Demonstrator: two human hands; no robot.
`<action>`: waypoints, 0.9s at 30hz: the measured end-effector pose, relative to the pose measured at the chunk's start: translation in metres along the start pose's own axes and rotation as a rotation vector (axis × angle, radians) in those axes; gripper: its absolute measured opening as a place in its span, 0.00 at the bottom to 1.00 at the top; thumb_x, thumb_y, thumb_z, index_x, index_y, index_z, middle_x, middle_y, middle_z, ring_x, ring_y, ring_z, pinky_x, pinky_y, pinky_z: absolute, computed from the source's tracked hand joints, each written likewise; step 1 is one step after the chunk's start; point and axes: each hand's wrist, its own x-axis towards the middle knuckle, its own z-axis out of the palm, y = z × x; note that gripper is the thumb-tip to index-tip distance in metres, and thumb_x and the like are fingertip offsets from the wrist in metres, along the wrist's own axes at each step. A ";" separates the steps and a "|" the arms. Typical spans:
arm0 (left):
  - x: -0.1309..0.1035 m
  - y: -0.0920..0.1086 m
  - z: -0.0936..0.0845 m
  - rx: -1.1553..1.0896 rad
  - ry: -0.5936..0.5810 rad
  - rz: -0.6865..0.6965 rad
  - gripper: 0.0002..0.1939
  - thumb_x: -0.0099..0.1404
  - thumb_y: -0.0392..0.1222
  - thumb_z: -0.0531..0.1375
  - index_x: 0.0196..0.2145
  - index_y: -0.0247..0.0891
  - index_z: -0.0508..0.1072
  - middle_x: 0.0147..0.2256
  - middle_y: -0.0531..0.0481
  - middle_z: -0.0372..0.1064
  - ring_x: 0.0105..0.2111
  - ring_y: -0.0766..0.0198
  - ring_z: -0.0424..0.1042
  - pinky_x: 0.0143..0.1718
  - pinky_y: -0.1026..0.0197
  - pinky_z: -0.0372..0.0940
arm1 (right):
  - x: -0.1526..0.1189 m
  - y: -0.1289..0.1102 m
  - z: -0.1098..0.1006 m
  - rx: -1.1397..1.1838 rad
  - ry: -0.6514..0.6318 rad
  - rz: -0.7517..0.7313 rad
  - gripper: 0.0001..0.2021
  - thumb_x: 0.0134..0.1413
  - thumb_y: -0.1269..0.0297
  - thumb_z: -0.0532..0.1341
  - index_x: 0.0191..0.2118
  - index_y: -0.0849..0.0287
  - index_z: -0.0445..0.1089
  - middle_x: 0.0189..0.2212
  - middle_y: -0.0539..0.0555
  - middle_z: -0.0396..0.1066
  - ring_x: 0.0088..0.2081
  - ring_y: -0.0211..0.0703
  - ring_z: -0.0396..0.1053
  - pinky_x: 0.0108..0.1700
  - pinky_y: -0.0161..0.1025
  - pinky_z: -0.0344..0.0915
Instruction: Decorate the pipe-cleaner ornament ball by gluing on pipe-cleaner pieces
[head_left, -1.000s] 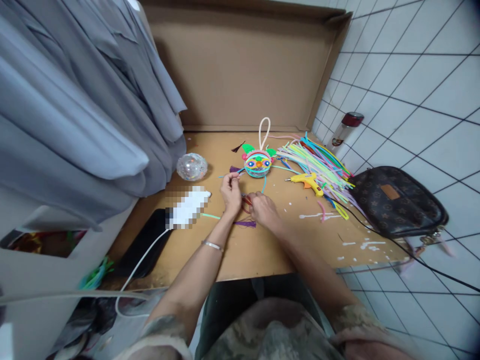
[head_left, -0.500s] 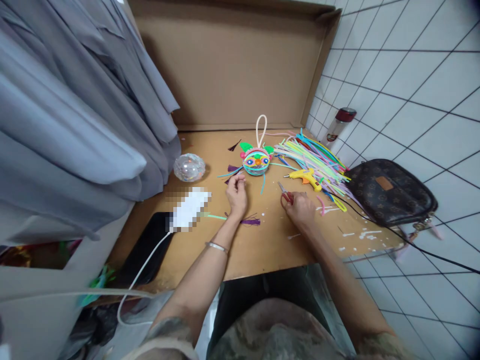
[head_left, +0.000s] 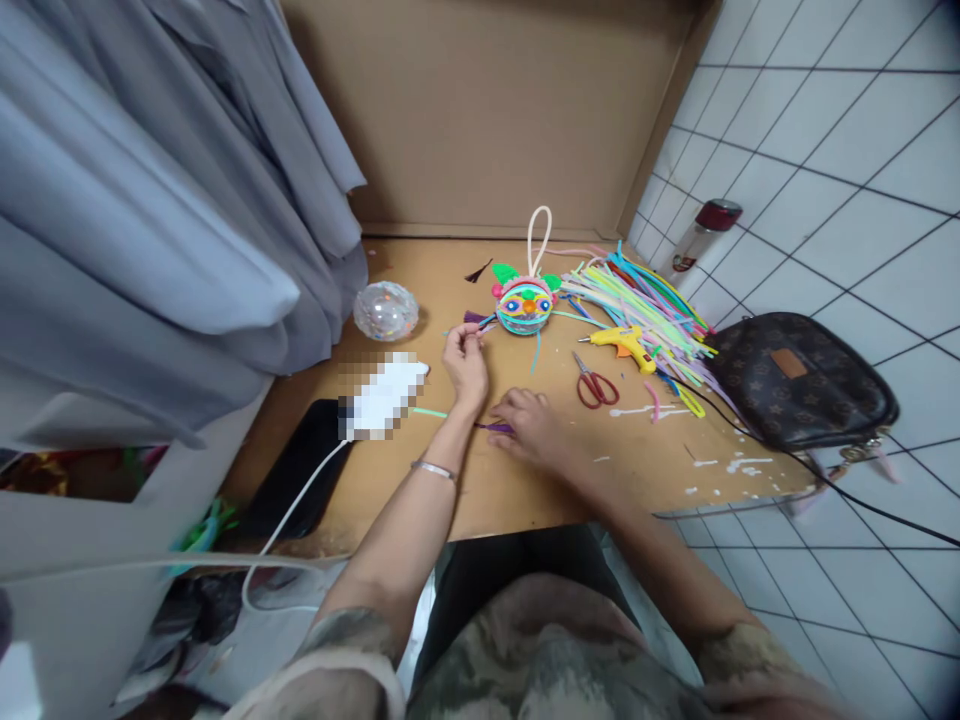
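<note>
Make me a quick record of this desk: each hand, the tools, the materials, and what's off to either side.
Left hand: at thin strands by the decorated ball; grip unclear
Right hand: at a purple tassel; grip unclear
Tools: red-handled scissors and yellow glue gun, both lying down
Materials: coloured strips, heaped
Left side: clear ball
Right side: dark patterned bag
</note>
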 end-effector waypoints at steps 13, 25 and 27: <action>-0.027 0.017 0.002 0.319 -0.455 0.391 0.07 0.68 0.43 0.59 0.38 0.41 0.77 0.38 0.46 0.76 0.43 0.56 0.72 0.52 0.54 0.64 | 0.036 0.049 -0.039 0.095 0.227 0.255 0.13 0.68 0.69 0.48 0.48 0.58 0.69 0.37 0.56 0.76 0.36 0.47 0.70 0.38 0.38 0.57; -0.021 0.011 0.002 0.669 -0.526 0.338 0.16 0.72 0.39 0.50 0.45 0.35 0.78 0.38 0.44 0.79 0.37 0.60 0.76 0.45 0.59 0.67 | 0.027 0.059 -0.056 -0.087 0.100 0.373 0.16 0.68 0.69 0.51 0.46 0.60 0.76 0.49 0.61 0.76 0.52 0.50 0.70 0.51 0.43 0.59; -0.022 0.011 0.003 0.738 -0.527 0.282 0.17 0.72 0.39 0.51 0.46 0.35 0.78 0.37 0.45 0.80 0.34 0.61 0.76 0.41 0.61 0.66 | 0.029 0.062 -0.058 -0.134 0.109 0.446 0.16 0.68 0.68 0.51 0.45 0.60 0.77 0.48 0.62 0.77 0.51 0.50 0.71 0.50 0.42 0.60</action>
